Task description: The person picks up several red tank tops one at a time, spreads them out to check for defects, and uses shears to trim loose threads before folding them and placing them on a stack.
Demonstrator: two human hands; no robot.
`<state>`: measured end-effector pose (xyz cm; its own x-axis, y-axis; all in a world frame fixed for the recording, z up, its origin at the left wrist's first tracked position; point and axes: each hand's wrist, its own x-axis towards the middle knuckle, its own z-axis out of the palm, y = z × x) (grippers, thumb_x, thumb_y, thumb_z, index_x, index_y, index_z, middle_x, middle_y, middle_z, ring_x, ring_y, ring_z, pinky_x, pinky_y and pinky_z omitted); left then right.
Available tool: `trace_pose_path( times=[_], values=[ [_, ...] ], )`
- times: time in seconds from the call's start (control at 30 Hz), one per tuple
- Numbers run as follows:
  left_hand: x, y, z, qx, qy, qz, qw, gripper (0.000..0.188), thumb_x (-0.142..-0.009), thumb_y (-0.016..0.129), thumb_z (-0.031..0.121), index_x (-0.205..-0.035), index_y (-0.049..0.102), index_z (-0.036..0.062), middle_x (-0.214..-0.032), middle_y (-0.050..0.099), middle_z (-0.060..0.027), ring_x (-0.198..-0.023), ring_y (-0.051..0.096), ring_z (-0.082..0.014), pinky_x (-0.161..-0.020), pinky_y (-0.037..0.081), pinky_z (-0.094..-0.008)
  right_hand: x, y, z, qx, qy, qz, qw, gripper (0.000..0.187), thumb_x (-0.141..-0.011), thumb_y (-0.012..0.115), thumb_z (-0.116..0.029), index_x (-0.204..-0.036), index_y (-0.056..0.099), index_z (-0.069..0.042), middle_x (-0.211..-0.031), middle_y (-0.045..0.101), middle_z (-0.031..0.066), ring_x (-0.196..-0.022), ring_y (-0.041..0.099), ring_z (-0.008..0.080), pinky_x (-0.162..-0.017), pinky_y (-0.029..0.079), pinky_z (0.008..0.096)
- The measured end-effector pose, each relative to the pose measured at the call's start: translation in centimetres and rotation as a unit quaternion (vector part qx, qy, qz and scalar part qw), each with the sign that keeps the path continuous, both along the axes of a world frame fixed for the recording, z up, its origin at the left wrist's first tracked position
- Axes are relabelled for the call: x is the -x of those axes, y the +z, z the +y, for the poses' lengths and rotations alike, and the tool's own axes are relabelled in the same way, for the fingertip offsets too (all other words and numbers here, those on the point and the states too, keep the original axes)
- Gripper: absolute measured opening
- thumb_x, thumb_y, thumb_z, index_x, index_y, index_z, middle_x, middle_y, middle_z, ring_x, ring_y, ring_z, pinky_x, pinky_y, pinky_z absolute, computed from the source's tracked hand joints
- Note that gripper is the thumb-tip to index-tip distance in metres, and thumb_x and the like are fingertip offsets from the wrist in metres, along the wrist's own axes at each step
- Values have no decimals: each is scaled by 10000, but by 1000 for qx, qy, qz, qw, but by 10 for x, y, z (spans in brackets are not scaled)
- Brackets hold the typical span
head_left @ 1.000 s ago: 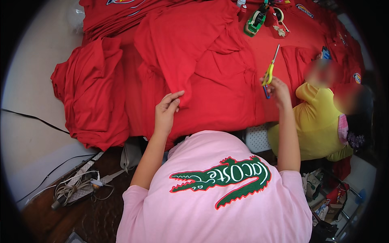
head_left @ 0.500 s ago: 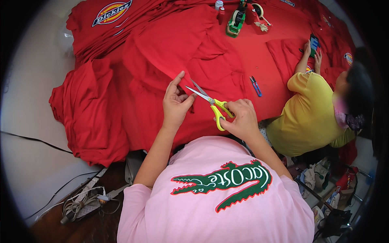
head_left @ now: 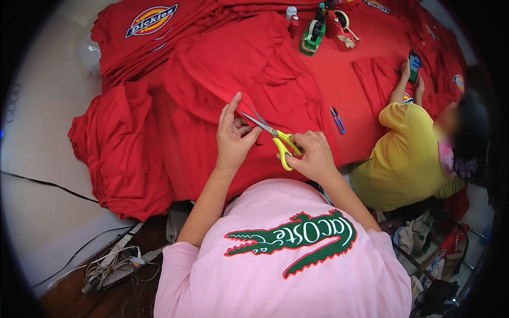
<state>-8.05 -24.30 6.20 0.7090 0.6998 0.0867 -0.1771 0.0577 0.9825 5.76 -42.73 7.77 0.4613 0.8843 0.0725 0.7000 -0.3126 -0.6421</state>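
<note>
Centrally, in the head view, the right hand [head_left: 314, 153] has its grip closed around yellow-handled scissors [head_left: 273, 133], blades parted above red fabric [head_left: 228, 63], at the left hand [head_left: 236, 135]. Whether the left grip pinches fabric cannot be told. Blue snips [head_left: 338, 123] lie on the red surface [head_left: 331, 85]; farther right, a person [head_left: 405, 161] in yellow holds a phone [head_left: 414, 66].

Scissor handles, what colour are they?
The scissor handles are bright yellow-green, best seen in the head view.
</note>
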Motion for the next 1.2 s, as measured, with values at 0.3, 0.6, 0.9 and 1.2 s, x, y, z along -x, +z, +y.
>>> trace_pose_path(
  times=[0.3,0.6,0.9,1.2],
  values=[
    [-8,2,11,7,-7,-10,1000,864,-840,678,-211,-1606,347,11,-1518,371,-72,-1160,613,-145,-902,588,-245,-11,-14,3,-3,11,24,1000,267,-786,824,-288,-856,711,-56,-667,597,66,-684,550,251,-764,407,403],
    [-15,-14,17,11,22,-27,999,802,-896,643,-183,-1611,347,26,-1362,528,-60,-1127,595,-122,-947,543,-252,-9,-10,11,-7,-8,6,1000,296,-764,848,-304,-858,716,-56,-673,600,72,-687,550,253,-759,402,400],
    [-7,-19,19,55,-7,-23,998,899,-886,653,-196,-1652,266,74,-1369,527,-89,-1070,614,-101,-875,544,-225,-11,-7,20,7,5,17,1000,265,-771,835,-278,-885,731,-62,-678,611,68,-703,565,246,-768,405,399],
    [-9,-22,25,38,67,-19,997,675,-945,653,-125,-1568,414,-25,-1260,630,-83,-1045,623,-97,-920,540,-232,-8,-12,19,8,-3,27,1000,234,-784,821,-259,-875,728,-64,-671,602,60,-696,559,242,-781,411,399]
  ],
)
